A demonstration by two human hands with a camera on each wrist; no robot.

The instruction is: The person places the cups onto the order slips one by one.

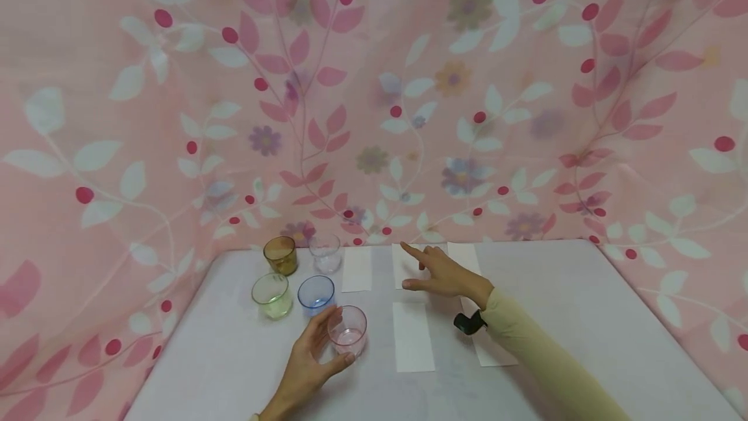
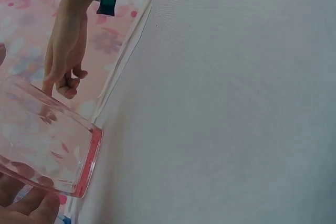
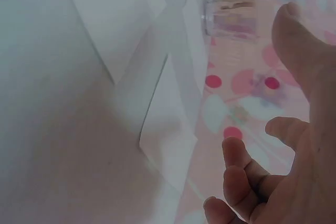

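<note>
A clear pink-tinted glass (image 1: 347,336) is at the front of the group of glasses. My left hand (image 1: 308,356) holds it from the left side, thumb at the near side and fingers around the far side. In the left wrist view the fingertips touch the wall of the pink glass (image 2: 47,140). My right hand (image 1: 447,275) hovers over the white paper cards, index finger extended toward the back and the other fingers loosely bent. Nothing is in it. The right wrist view shows the bent fingers of the right hand (image 3: 273,171) above a white card (image 3: 168,129).
Left of the cards stand an amber glass (image 1: 280,257), a colourless glass (image 1: 325,255), a green glass (image 1: 273,297) and a blue glass (image 1: 316,294). White cards (image 1: 357,269) lie in two rows, including a front card (image 1: 413,338). A floral curtain (image 1: 374,115) hangs behind the table.
</note>
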